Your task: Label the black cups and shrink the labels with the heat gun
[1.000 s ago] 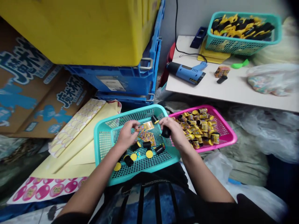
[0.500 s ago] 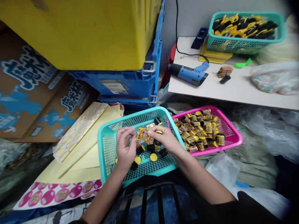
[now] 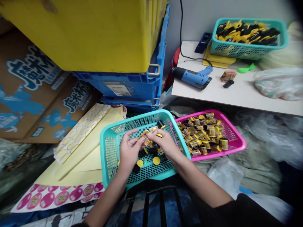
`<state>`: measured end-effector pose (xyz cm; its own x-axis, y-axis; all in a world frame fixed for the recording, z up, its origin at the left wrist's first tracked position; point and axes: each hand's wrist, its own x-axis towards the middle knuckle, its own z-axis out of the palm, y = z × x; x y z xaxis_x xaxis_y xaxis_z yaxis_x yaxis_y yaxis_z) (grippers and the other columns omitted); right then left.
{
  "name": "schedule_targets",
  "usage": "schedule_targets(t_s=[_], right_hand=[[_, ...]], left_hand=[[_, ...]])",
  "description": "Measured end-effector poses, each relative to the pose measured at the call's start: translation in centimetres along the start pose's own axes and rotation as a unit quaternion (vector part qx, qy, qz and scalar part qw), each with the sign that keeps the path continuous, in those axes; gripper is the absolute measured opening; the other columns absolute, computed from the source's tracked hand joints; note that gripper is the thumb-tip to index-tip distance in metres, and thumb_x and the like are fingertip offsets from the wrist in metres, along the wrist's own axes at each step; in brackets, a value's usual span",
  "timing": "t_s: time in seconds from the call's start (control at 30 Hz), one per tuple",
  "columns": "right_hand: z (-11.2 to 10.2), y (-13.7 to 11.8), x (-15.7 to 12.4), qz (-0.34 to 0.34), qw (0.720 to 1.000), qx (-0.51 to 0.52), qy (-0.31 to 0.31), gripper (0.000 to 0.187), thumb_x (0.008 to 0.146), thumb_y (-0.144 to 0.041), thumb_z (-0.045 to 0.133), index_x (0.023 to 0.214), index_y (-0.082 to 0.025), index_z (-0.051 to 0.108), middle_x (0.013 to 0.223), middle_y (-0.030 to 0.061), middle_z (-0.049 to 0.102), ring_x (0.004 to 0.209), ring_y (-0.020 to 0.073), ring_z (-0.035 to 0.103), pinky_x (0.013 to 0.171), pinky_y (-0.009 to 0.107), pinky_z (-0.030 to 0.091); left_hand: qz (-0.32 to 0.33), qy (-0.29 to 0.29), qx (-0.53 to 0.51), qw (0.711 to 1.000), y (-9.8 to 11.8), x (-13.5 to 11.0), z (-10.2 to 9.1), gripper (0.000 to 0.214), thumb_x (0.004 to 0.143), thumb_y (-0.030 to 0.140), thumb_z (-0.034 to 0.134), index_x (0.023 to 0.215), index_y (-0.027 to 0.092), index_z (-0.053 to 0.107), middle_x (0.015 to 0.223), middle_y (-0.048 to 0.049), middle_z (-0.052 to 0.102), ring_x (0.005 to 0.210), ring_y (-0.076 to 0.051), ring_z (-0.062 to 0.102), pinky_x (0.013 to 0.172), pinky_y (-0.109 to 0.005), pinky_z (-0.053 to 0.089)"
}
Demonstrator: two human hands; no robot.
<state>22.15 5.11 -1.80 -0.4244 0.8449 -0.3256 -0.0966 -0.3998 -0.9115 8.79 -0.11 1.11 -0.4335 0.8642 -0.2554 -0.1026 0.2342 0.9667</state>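
Note:
A small yellow-orange printed label (image 3: 147,140) is pinched between my two hands above a teal mesh basket (image 3: 102,154). My left hand (image 3: 128,149) closes thumb and fingertips on its left side. On the other side, my right hand (image 3: 165,143) grips it with thumb and fingers; a bit of yellow shows by those fingers, its source hidden. Inside the basket lie several small black cups, one black cup (image 3: 160,124) at the far right corner, and round yellow lids, such as this yellow lid (image 3: 156,160). Tiny coloured bits are scattered near the lids.
Right of it, a pink basket (image 3: 241,144) holds many labelled yellow-and-black cups. A blue heat gun (image 3: 191,77) and another teal basket (image 3: 248,52) rest on a white table (image 3: 239,96). Yellow and blue crates (image 3: 118,85) stack ahead. Sticker sheets (image 3: 81,132) lie left, beside cartons (image 3: 54,107).
The label, stretched flat between my hands before, is now turned and bunched. My left hand has moved slightly right, closer to my right hand. The whole view has shifted slightly.

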Motion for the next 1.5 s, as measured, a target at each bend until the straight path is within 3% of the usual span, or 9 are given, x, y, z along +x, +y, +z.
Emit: schedule_targets(t_s=[0.1,0.23,0.37,0.47,0.63,0.93,1.07,1.23,1.5], right_hand=[[-0.4,-0.1,0.0,0.001,0.995,0.098,-0.017,0.038,0.073,-0.053,0.068,0.077,-0.017,0.056,0.076,0.0013,0.052,0.068,0.0123,0.046,0.062,0.023,0.039],[-2.4,-1.0,0.0,0.006,0.970,0.242,-0.030,0.036,0.061,-0.033,0.066,0.093,-0.020,0.056,0.092,0.0026,0.054,0.077,0.0142,0.051,0.059,0.022,0.042],[-4.2,-2.4,-0.1,-0.008,0.984,0.169,-0.061,0.045,0.066,-0.032,0.077,0.106,-0.021,0.059,0.101,0.0039,0.060,0.088,0.0149,0.059,0.080,0.027,0.050],[-4.8,-3.0,0.0,-0.018,0.990,0.100,-0.097,0.047,0.069,-0.043,0.080,0.106,-0.019,0.064,0.097,0.0045,0.064,0.084,0.0135,0.061,0.081,0.028,0.050],[-5.0,-2.6,0.3,-0.032,0.991,0.013,-0.130,0.041,0.070,-0.042,0.081,0.102,-0.020,0.070,0.094,0.0040,0.066,0.089,0.0147,0.062,0.085,0.030,0.050],[-5.5,-1.9,0.3,-0.034,0.994,0.000,-0.105,0.040,0.070,-0.042,0.080,0.102,-0.020,0.071,0.099,0.0049,0.067,0.089,0.0146,0.062,0.083,0.031,0.051],[-5.3,-1.8,0.2,-0.036,0.994,0.013,-0.104,0.039,0.072,-0.044,0.079,0.101,-0.020,0.071,0.102,0.0048,0.067,0.093,0.0150,0.062,0.087,0.031,0.049],[-5.3,-1.7,0.5,-0.022,0.991,-0.004,-0.133,0.034,0.073,-0.042,0.078,0.097,-0.018,0.072,0.103,0.0046,0.066,0.093,0.0140,0.061,0.089,0.031,0.049],[-3.7,0.0,0.4,-0.059,0.993,-0.059,-0.080,0.043,0.069,-0.038,0.081,0.104,-0.018,0.066,0.104,0.0046,0.063,0.081,0.0120,0.059,0.081,0.030,0.050]], left_hand=[[0.012,0.012,0.023,1.000,0.2,0.0,-0.3,0.027,0.070,0.032,0.074,0.088,0.018,0.060,0.060,0.0017,0.069,0.055,-0.014,0.066,0.056,-0.024,0.056],[0.040,0.028,0.064,0.997,0.0,0.5,-1.4,0.022,0.070,0.037,0.073,0.077,0.017,0.067,0.065,-0.0015,0.072,0.058,-0.014,0.066,0.057,-0.025,0.056],[0.065,0.028,0.095,0.993,-0.6,0.7,-2.2,0.026,0.069,0.041,0.074,0.080,0.017,0.074,0.076,-0.0046,0.076,0.069,-0.018,0.070,0.065,-0.030,0.059],[0.081,0.011,0.111,0.990,-0.8,0.7,-2.4,0.027,0.073,0.042,0.072,0.084,0.018,0.077,0.084,-0.0060,0.078,0.077,-0.021,0.072,0.073,-0.034,0.060],[0.104,-0.012,0.139,0.985,-0.2,0.5,-2.2,0.020,0.077,0.038,0.069,0.085,0.022,0.078,0.089,-0.0052,0.079,0.085,-0.022,0.073,0.083,-0.037,0.058],[0.076,-0.010,0.149,0.986,0.0,0.9,-2.2,0.025,0.075,0.042,0.070,0.086,0.021,0.079,0.090,-0.0064,0.078,0.080,-0.022,0.071,0.072,-0.033,0.058],[0.063,-0.020,0.139,0.988,-0.3,1.0,-2.3,0.028,0.075,0.043,0.070,0.087,0.020,0.079,0.080,-0.0053,0.078,0.066,-0.018,0.068,0.062,-0.029,0.056],[0.062,-0.036,0.143,0.987,-0.2,1.2,-2.4,0.026,0.074,0.042,0.071,0.085,0.021,0.080,0.082,-0.0055,0.078,0.074,-0.020,0.070,0.066,-0.029,0.057],[-0.077,-0.124,0.047,0.988,0.3,1.4,-1.9,0.038,0.068,0.046,0.079,0.094,0.019,0.075,0.094,-0.0072,0.077,0.078,-0.021,0.072,0.068,-0.033,0.061]])
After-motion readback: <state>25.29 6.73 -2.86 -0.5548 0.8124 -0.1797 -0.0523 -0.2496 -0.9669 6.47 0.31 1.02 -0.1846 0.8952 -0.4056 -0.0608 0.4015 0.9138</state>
